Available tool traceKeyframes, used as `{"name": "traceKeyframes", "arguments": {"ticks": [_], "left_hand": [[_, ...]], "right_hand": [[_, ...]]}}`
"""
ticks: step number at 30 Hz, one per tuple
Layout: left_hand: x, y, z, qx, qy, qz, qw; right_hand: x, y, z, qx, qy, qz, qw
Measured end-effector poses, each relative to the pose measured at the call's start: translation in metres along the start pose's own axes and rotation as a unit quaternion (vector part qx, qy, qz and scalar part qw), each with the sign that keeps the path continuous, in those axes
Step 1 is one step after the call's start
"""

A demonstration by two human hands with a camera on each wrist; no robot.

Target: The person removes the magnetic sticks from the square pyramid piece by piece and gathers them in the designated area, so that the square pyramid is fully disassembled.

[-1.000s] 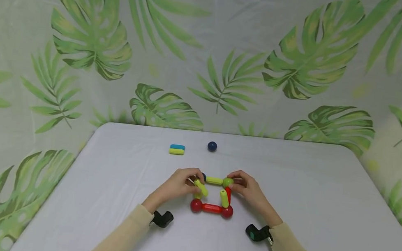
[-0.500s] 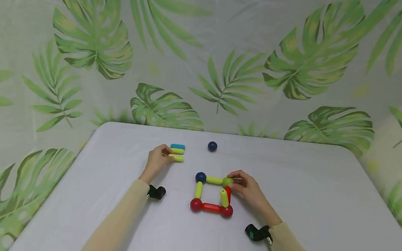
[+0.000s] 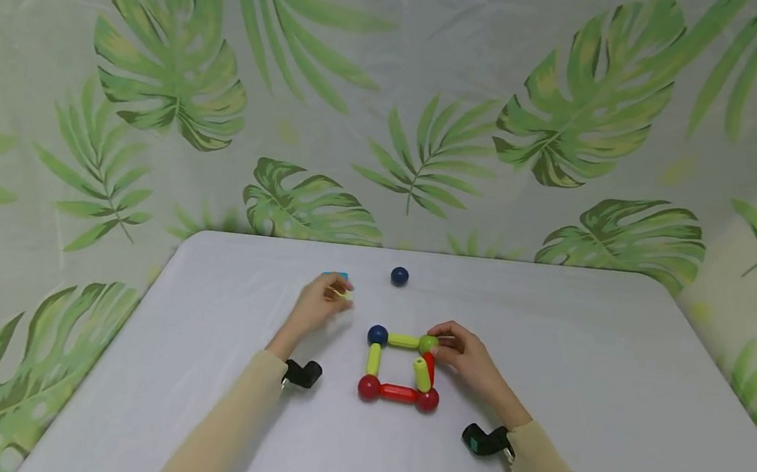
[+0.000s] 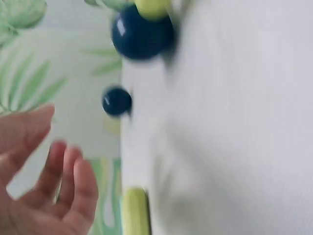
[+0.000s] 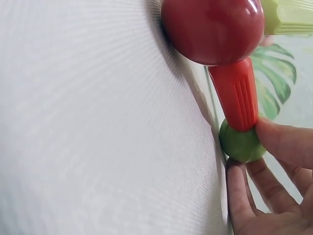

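While the right hand [image 3: 466, 355] pinches a glossy green ball [image 3: 428, 343], the left hand [image 3: 319, 303] grips a ribbed yellow-green rod [image 3: 342, 293].

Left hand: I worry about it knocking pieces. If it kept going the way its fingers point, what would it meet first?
Probably the blue stick just beyond the left hand; the loose blue ball lies off to the side. Depth is unclear.

The large red plastic ball [image 5: 212, 29] is smooth and glossy with bright highlights, while the red plastic rod [image 5: 237, 95] joined to it has a ribbed, duller finish. The small green plastic ball [image 5: 241, 144] looks smooth with a soft sheen, and the dark blue plastic ball [image 4: 117, 101] is glossy. The pale grey surface [image 5: 98, 137] shows a fine woven, matt cloth-like texture.
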State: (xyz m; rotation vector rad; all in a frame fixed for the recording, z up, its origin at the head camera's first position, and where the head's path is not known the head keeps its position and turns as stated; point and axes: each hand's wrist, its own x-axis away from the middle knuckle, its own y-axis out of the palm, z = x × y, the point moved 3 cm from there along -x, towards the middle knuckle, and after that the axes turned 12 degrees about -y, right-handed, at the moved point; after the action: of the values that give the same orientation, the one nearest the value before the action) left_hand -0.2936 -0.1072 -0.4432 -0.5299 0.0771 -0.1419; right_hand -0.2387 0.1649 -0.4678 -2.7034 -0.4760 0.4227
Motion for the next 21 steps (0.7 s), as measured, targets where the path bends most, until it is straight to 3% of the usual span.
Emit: {"name": "traceKeyframes", "arguments": {"ticks": [2,4,6,7,9,13,17,21], "left_hand": [[0.016,0.020,0.019,0.029,0.061,-0.122,0.9902],[0.031,0.040,0.035,0.038,0.101,-0.236,0.9657],[0.043,0.057,0.045,0.030,0.123,-0.294,0.9473],[0.046,0.063,0.049,0.022,0.132,-0.303,0.9437],[0.051,0.072,0.052,0.007,0.144,-0.294,0.9450],[0.055,0.078,0.050,-0.011,0.157,-0.237,0.9585],[0.056,0.077,0.043,-0.017,0.158,-0.197,0.9675],[0.057,0.072,0.039,0.008,0.147,-0.170,0.9745]], "right_hand": [[0.000,0.000,0.009,0.005,-0.003,0.001,1.000],[-0.001,0.000,0.013,0.006,-0.012,0.002,1.000],[-0.002,0.001,0.016,-0.004,-0.024,0.002,1.000],[-0.003,0.001,0.017,-0.010,-0.030,0.000,1.000],[-0.003,0.002,0.019,-0.017,-0.032,-0.002,0.999],[-0.002,0.003,0.021,-0.013,-0.027,-0.007,1.000],[-0.001,0.002,0.019,-0.007,-0.023,-0.002,1.000],[0.000,0.000,0.006,-0.012,-0.019,-0.005,1.000]]}}
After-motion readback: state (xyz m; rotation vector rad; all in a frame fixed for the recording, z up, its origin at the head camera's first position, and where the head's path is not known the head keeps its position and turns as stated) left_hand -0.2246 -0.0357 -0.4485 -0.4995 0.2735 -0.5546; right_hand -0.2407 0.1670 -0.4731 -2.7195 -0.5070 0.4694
